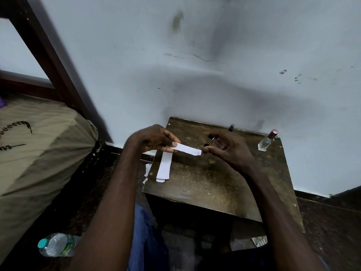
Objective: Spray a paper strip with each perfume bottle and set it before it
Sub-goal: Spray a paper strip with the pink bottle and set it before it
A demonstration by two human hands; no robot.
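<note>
Fingers (172,142) of left hand pinch paper strip (186,149) — right hand (228,151) grips small bottle (217,142), mostly hidden.

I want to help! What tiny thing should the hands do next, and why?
Probably press the sprayer. The right hand holds a small perfume bottle aimed toward the paper strip that the left hand pinches just beside it, and no strip lies before any bottle yet.
</note>
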